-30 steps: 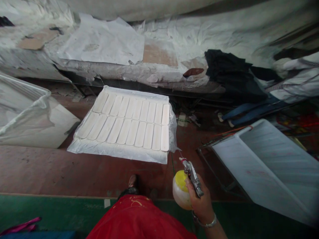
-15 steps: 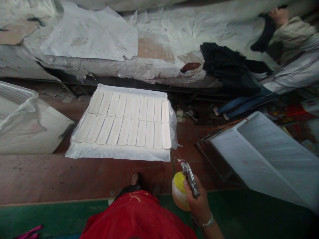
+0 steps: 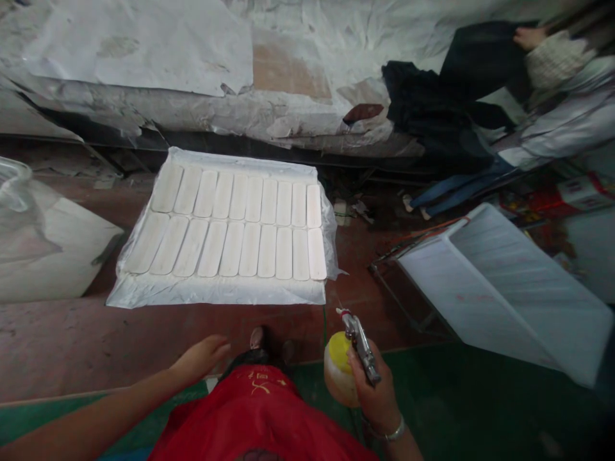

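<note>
Metal spray gun (image 3: 360, 346) with its yellow-capped cup (image 3: 339, 371) sits in my right hand (image 3: 377, 397) — fingers wrapped tight round the grip, nozzle aimed toward the board of white strips (image 3: 230, 230) lying on the red floor (image 3: 72, 339) just ahead. My left hand (image 3: 204, 355) hangs loosely open, holding nothing — low over the floor, near the board's front edge. White tray (image 3: 504, 288) leans at right.

The right hand (image 3: 379, 397) hides the spray gun (image 3: 358, 346) grip; a co-worker (image 3: 552, 70) is cut off top right.
</note>
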A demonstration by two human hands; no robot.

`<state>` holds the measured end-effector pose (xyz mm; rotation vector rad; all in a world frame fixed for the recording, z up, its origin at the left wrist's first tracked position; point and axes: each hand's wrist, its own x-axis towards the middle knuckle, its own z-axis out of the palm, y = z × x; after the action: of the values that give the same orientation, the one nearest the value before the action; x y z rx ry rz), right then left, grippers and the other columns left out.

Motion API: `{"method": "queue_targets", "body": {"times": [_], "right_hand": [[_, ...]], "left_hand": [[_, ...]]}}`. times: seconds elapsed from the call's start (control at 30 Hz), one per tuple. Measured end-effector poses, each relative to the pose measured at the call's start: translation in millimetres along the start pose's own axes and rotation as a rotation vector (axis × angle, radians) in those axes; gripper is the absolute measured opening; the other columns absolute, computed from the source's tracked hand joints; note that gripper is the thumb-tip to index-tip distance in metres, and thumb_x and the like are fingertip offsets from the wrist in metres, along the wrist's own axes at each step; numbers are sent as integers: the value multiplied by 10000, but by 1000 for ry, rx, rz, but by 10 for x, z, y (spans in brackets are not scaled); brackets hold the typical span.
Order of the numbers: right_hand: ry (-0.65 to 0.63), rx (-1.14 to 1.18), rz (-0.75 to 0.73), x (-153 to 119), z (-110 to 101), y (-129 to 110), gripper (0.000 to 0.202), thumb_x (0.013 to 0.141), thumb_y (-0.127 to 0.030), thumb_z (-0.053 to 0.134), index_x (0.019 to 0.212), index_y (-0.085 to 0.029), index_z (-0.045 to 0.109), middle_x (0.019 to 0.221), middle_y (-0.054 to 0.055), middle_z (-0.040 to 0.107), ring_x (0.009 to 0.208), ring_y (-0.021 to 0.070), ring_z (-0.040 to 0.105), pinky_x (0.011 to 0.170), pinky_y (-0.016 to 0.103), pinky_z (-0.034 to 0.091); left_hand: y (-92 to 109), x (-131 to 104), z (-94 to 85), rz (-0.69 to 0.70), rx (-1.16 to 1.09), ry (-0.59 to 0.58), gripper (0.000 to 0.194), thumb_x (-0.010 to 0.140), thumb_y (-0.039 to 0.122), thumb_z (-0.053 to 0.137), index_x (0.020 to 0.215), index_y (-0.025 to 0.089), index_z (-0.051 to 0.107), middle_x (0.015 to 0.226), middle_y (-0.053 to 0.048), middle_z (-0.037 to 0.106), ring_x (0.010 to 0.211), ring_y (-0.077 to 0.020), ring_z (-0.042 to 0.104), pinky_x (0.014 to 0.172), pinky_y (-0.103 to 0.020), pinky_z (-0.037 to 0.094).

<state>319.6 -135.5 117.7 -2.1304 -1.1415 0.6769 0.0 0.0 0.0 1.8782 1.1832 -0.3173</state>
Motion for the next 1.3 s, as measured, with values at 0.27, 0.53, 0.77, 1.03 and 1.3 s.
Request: {"method": "queue_targets", "body": {"times": [0.27, 0.53, 0.77, 1.03, 1.3], "right_hand": [[-11, 48, 5, 121, 36, 206, 375, 840, -317, 524, 1184, -170, 501, 1109, 107, 613, 983, 221, 602, 845, 310, 505], [-1, -4, -60, 321, 22, 541, 417, 848, -303, 488, 1238, -157, 459, 1103, 120, 617, 986, 217, 608, 824, 296, 516], [-23, -32, -94, 393, -22, 750, 437, 843, -304, 487, 1251, -151, 458, 1167, 129, 590, 1044, 229, 586, 840, 300, 508], [-14, -24, -87, 266, -82, 890, 398, 855, -308, 486, 1225, -161, 469, 1151, 126, 598, 1018, 221, 596, 851, 321, 509], [-49, -13, -72, 116, -97, 952, 401, 856, -322, 484, 1219, -153, 471, 1171, 137, 589, 1025, 228, 597, 859, 325, 511]], "left_hand": [[1783, 1883, 680, 403, 316, -76, 720, 822, 413, 503, 1430, 153, 218, 1507, -134, 78, 1068, -316, 544, 833, -427, 483], [2093, 2833, 1232, 275, 349, -52, 740, 860, 397, 459, 1455, 163, 86, 1488, -211, -65, 954, -297, 599, 692, -368, 498], [2097, 3049, 1404, 238, 337, -30, 849, 789, 548, 492, 1458, 211, 91, 1507, -156, 12, 995, -334, 577, 724, -409, 511], [2009, 2431, 1466, 329, 354, -97, 882, 752, 480, 574, 1452, 204, 115, 1507, -165, 27, 994, -316, 587, 726, -392, 517], [1290, 1609, 1650, 348, 277, -158, 600, 824, 411, 451, 1370, 198, 320, 1464, -111, 264, 1060, -285, 564, 821, -375, 488]]}}
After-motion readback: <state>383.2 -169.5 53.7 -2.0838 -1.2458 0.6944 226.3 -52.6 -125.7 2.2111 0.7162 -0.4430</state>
